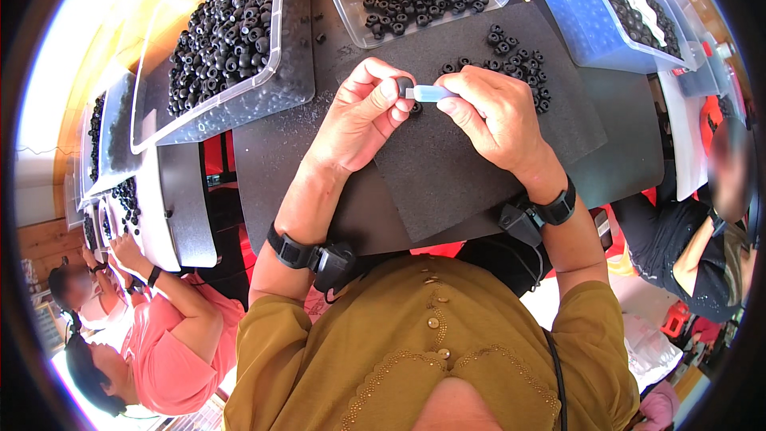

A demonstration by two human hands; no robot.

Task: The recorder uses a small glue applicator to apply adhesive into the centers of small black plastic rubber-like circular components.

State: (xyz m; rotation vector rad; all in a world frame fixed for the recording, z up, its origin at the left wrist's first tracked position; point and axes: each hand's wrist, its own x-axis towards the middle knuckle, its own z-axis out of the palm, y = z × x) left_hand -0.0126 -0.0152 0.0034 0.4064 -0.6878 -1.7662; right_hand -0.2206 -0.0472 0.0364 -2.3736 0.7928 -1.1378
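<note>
My left hand [359, 116] pinches a small round black part [404, 85] between thumb and fingertips. Closed around a small tool with a pale blue handle [432, 94] is my right hand [501, 116]. The tool's short light tip meets the black part, or lies right beside it; its exact shape is too small to tell. Both hands are raised over a dark grey mat [447, 179]. Beyond my right hand, a loose pile of similar black parts [523, 68] lies on the mat, partly hidden by the fingers.
A clear bin [275, 64] heaped with black parts stands at the left. Another clear bin [345, 0] sits at the back, holding fewer parts. At the right is a bluish bin [570, 20]. The dark table [335, 215] carries these. Other people sit at both sides, one in a pink shirt [179, 339].
</note>
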